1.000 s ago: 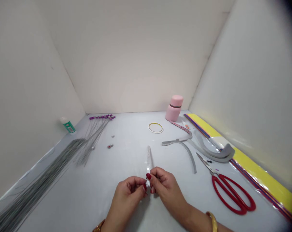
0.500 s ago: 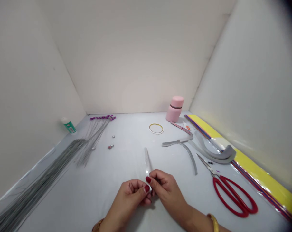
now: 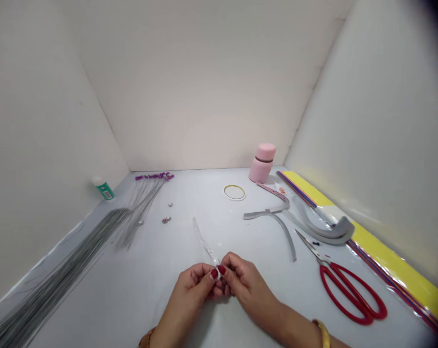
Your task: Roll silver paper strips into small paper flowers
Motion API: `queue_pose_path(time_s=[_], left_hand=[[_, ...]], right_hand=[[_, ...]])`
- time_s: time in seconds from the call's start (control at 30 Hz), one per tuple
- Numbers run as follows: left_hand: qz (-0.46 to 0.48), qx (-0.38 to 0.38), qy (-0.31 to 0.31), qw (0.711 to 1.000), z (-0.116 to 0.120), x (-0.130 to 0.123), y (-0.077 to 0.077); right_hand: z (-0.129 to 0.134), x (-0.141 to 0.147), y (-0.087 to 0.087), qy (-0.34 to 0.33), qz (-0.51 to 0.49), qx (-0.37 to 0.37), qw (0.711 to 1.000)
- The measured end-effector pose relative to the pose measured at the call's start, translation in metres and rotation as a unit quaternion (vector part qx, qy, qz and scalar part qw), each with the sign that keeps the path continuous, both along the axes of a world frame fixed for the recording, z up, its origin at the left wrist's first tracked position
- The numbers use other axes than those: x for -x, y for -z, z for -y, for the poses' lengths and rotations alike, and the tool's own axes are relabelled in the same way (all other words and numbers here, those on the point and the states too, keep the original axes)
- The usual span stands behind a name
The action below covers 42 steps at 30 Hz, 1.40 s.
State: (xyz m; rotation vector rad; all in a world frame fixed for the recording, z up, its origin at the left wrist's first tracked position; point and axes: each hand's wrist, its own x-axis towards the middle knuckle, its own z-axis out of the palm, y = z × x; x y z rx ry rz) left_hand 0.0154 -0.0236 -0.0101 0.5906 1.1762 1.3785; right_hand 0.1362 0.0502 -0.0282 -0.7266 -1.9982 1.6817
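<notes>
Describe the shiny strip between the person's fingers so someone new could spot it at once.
On the white work surface, find the left hand and right hand meeting at the near edge. Pinched between them is a narrow, shiny, translucent strip slanting away to the left. The curved grey strips to the right are duller and lie untouched.

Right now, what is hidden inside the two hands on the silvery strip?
The silvery strip shows; its near end, between the left hand and right hand, is covered and cannot be seen.

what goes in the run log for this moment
left hand: pinches silver strip near end | right hand: pinches same end | strip: leans up-left in view | nearby: red-handled scissors, right
</notes>
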Motion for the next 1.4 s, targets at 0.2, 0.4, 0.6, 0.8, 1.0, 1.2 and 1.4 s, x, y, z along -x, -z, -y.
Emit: queue_pose_path(time_s=[0.2, 0.4, 0.6, 0.8, 1.0, 1.2, 1.4], left_hand=[[0.004, 0.020, -0.012, 1.000, 0.002, 0.000, -0.001], [-0.103, -0.022, 0.010, 0.994, 0.002, 0.002, -0.002], [-0.180, 0.008, 0.006, 0.984, 0.002, 0.002, -0.004], [-0.157, 0.043, -0.008, 0.987, -0.001, 0.001, -0.003], [-0.092, 0.049, 0.005, 0.995, -0.003, 0.002, 0.004], [-0.207, 0.016, -0.032, 0.978, 0.002, 0.001, 0.009], [-0.394, -0.113, -0.050, 0.911, 0.009, 0.000, -0.003]], right_hand=[[-0.003, 0.000, 0.000, 0.007, -0.001, 0.006, 1.000], [-0.002, 0.001, 0.000, 0.018, -0.018, 0.053, 0.998], [-0.004, 0.002, -0.001, 0.033, -0.045, 0.104, 0.993], [-0.004, 0.003, -0.002, 0.055, -0.060, 0.119, 0.990], [-0.003, 0.006, -0.003, 0.074, -0.063, 0.147, 0.984], [-0.005, 0.007, -0.004, 0.084, -0.061, 0.156, 0.982], [-0.003, 0.008, -0.005, 0.074, -0.052, 0.172, 0.981]])
